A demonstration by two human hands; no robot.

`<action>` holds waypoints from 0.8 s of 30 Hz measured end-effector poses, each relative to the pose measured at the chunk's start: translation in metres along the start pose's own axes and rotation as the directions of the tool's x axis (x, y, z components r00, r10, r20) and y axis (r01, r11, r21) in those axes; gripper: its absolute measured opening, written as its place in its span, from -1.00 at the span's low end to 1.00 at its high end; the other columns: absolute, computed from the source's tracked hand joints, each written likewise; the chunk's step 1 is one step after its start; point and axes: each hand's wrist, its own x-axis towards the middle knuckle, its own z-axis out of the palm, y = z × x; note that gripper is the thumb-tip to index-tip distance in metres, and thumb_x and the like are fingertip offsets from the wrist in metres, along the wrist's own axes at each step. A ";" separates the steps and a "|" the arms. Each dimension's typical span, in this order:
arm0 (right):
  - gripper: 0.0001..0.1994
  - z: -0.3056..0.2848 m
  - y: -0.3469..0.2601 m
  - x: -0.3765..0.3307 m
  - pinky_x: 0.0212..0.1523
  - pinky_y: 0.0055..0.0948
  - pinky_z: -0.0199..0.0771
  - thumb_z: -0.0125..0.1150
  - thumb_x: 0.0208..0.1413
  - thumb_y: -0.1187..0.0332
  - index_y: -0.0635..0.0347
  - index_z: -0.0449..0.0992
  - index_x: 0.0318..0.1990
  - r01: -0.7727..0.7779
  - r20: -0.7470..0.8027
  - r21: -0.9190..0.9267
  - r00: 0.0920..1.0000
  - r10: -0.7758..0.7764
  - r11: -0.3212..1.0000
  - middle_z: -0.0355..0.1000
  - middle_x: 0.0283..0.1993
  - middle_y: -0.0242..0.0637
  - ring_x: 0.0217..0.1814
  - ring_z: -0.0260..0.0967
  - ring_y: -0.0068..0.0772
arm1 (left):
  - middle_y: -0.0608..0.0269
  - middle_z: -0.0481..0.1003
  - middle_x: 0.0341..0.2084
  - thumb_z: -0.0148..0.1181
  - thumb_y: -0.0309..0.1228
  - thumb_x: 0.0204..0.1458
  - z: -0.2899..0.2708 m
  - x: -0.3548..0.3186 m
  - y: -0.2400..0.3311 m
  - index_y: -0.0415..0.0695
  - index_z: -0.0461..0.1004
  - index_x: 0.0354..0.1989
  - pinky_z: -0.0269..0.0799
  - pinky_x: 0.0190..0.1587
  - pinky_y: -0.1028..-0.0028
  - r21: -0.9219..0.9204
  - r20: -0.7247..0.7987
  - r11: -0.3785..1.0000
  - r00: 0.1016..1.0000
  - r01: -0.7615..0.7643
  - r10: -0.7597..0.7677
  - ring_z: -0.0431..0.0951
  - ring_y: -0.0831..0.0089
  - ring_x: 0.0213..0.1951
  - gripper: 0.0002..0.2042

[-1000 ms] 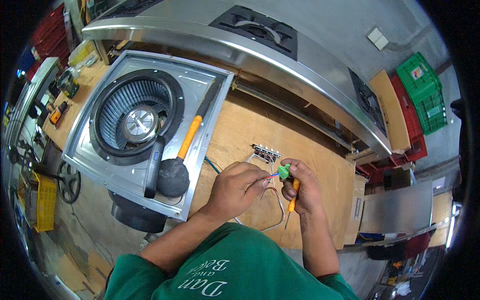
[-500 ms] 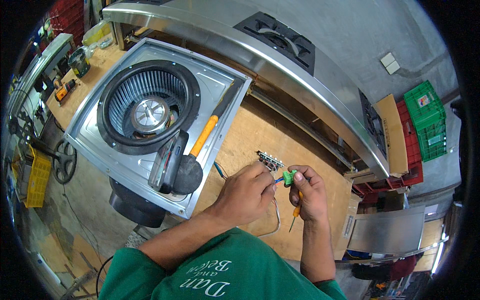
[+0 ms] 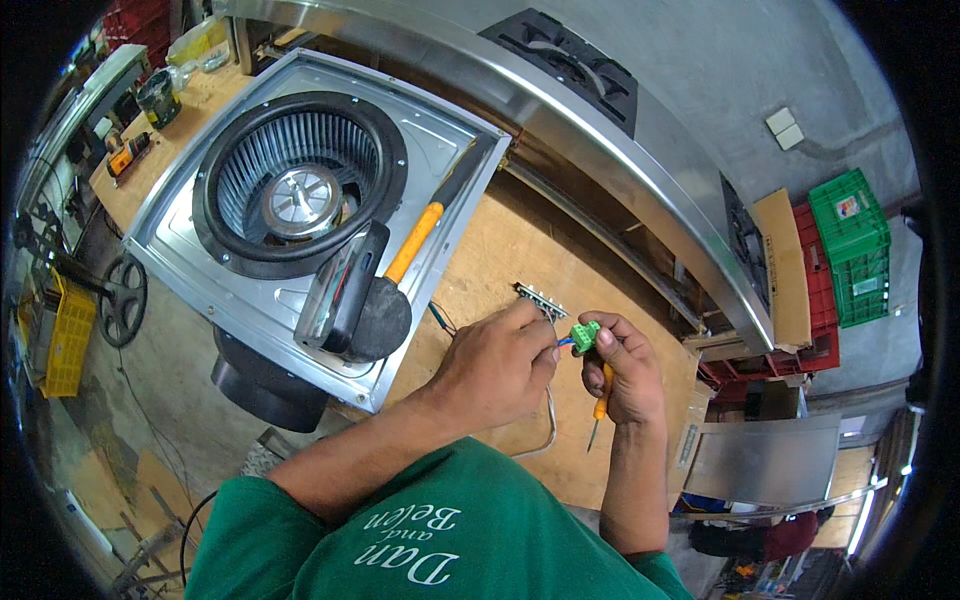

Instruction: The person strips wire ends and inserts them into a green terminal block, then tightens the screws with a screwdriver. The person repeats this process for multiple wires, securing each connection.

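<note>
Between my hands is a small green terminal block point(image 3: 586, 337), pinched by the thumb and fingers of my right hand point(image 3: 628, 375). That same hand also keeps an orange-handled screwdriver point(image 3: 604, 392) in its curled fingers, blade pointing down. My left hand point(image 3: 495, 362) is closed on a blue wire point(image 3: 565, 341) that reaches the terminal block; whether its end sits inside cannot be made out. Just beyond the hands, a small circuit board point(image 3: 541, 299) lies on the wooden table. A pale cable point(image 3: 548, 432) curves below my left hand.
Left of my hands sits a metal blower housing point(image 3: 440, 150) with a round fan point(image 3: 300, 200). A rubber mallet point(image 3: 412, 245) and a black panel point(image 3: 352, 290) rest on it. A long stainless cooktop point(image 3: 420, 45) borders the far side. A drill point(image 3: 127, 155) lies far left.
The view has shifted slightly. The green terminal block has turned a little in my right fingers and sits slightly farther right. Both hands keep their holds.
</note>
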 end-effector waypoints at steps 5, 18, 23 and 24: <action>-0.71 0.005 -0.004 -0.003 -0.63 -0.66 0.18 0.20 0.28 0.35 0.28 0.49 0.09 0.017 -0.009 -0.122 1.000 -0.018 0.992 0.47 -0.34 -0.37 -0.59 0.27 -0.68 | 0.08 0.42 -0.39 0.25 -0.41 0.08 -0.002 -0.001 0.001 -0.24 0.53 -0.38 0.45 -0.30 0.17 0.029 0.009 1.000 1.000 -0.001 0.001 0.54 0.06 -0.36 -0.86; -0.70 -0.001 -0.001 -0.014 -0.58 -0.65 0.24 0.27 0.21 0.41 0.27 0.52 0.07 0.039 0.003 -0.184 0.999 -0.039 0.982 0.46 -0.40 -0.42 -0.55 0.33 -0.66 | 0.17 0.51 -0.49 0.47 -0.37 -0.09 0.002 -0.003 0.000 -0.16 0.65 -0.35 0.48 -0.36 0.33 -0.115 -0.036 0.991 0.996 0.073 -0.077 0.59 0.26 -0.43 -0.82; -0.71 -0.004 0.008 -0.016 -0.59 -0.66 0.24 0.28 0.21 0.41 0.29 0.53 0.05 -0.010 0.023 -0.161 1.000 0.014 0.987 0.48 -0.38 -0.39 -0.55 0.35 -0.66 | 0.17 0.50 -0.55 0.49 -0.37 -0.12 0.003 -0.005 -0.010 -0.18 0.60 -0.42 0.46 -0.41 0.32 -0.076 0.003 0.997 1.000 0.002 -0.001 0.58 0.24 -0.48 -0.80; -0.72 -0.002 0.009 -0.016 -0.60 -0.67 0.24 0.28 0.21 0.41 0.29 0.53 0.04 -0.026 0.002 -0.162 1.000 0.027 0.986 0.49 -0.38 -0.39 -0.55 0.36 -0.65 | 0.16 0.50 -0.55 0.49 -0.37 -0.13 0.005 -0.005 -0.011 -0.18 0.59 -0.43 0.46 -0.42 0.33 -0.059 0.012 0.998 1.000 -0.008 0.009 0.58 0.24 -0.48 -0.80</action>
